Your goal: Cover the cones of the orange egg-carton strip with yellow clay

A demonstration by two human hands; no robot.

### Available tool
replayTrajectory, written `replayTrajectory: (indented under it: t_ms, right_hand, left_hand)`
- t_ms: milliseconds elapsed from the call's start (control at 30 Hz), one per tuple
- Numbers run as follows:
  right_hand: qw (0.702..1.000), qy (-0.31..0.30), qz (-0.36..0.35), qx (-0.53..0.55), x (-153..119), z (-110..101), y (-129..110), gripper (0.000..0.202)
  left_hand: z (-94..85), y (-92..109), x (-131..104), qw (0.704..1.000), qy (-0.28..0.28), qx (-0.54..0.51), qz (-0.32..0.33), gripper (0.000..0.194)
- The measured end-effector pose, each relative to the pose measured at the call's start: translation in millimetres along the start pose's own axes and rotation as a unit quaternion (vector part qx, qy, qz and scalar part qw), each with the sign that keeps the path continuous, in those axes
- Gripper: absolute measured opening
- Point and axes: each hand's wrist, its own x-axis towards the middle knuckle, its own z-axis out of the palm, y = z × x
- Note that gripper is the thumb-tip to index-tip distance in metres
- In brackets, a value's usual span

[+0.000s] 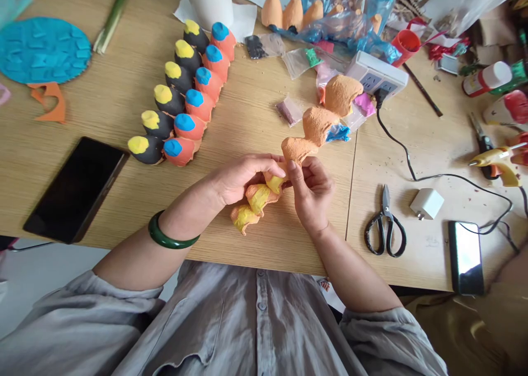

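An orange strip of joined, bumpy cups (pixel 319 124) runs diagonally between my hands above the table's front edge. Yellow material covers its lower cups, while the upper ones are plain orange. My left hand (pixel 251 178) is closed on the strip near its middle, fingers partly behind it. Thumb and fingers of my right hand (pixel 311 191) pinch the same strip just to the right. Beyond my left hand stand two joined rows of cups, black ones with yellow tops (pixel 159 125) and orange-red ones with blue tops (pixel 190 124).
A black phone (pixel 76 189) lies left; black-handled scissors (pixel 385 222), a white adapter (pixel 427 203) and another phone (pixel 466 257) lie right. Behind are a power strip (pixel 377 73) with a cable, small bags (pixel 289 112) and a white cylinder (pixel 208 4). A glue gun (pixel 499 158) is far right.
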Motion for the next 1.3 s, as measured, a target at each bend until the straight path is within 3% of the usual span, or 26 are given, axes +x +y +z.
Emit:
replayTrajectory:
  t_ms: [233,333,467,867,1300]
  right_hand:
    - [1.0,-0.015,0.008,-0.006,0.5,0.3,0.4,0.038]
    - [1.0,-0.009,0.015,-0.003,3.1,-0.7,0.0,0.04]
    - [1.0,0.0,0.019,0.022,8.6,-4.6,-0.4,0.039]
    - [0.995,0.011,0.06,0.075,20.3,-11.6,7.9,0.043]
    - [0.995,0.01,0.059,0.078,22.1,-12.7,8.9,0.043]
  left_hand:
    - [1.6,0.9,-1.6,1.0,0.005,-0.006,0.009,0.009]
    - [3.5,3.2,-3.9,0.999,-0.039,-0.032,0.02,0.012]
    - [4.1,4.1,-6.4,0.995,-0.085,-0.04,0.031,0.024]
    - [-7.0,5.4,-2.4,0.989,-0.085,0.068,0.1,0.069]
    - [-4.4,2.7,-0.4,0.994,-0.05,0.036,0.095,0.059]
